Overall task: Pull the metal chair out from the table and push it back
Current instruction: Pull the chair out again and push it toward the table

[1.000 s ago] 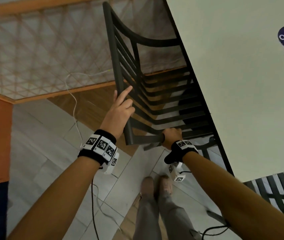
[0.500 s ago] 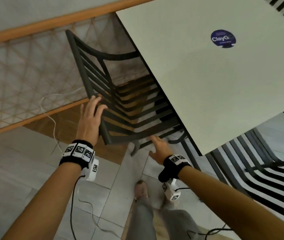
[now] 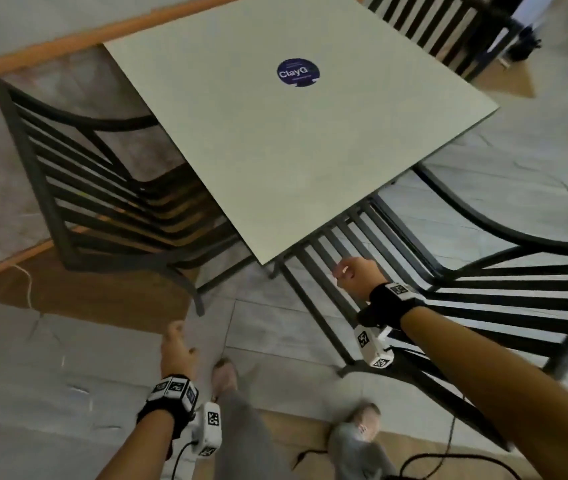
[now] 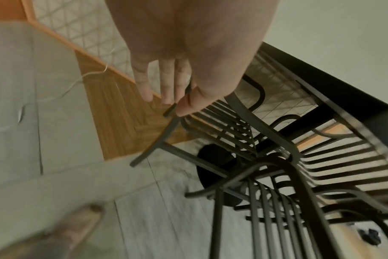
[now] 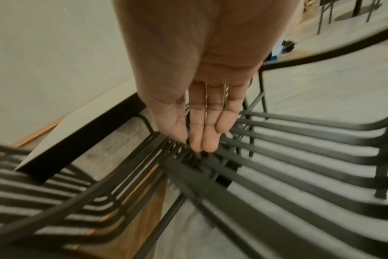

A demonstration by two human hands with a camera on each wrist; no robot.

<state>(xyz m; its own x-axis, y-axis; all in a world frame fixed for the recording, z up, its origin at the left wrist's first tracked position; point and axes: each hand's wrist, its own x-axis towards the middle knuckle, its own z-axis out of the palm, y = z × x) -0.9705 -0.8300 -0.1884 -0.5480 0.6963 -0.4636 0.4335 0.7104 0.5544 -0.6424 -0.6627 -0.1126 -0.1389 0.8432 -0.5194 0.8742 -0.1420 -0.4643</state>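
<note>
Chair tucked at table; both hands free.
Chair (dark metal, slatted) stands at the left edge of the table, its seat under the top; left hand hangs over the floor near the chair's front leg, fingers straight, holding nothing; right hand hovers above the slats of a second chair by the table's near corner, fingers extended in the wrist view, gripping nothing.
</note>
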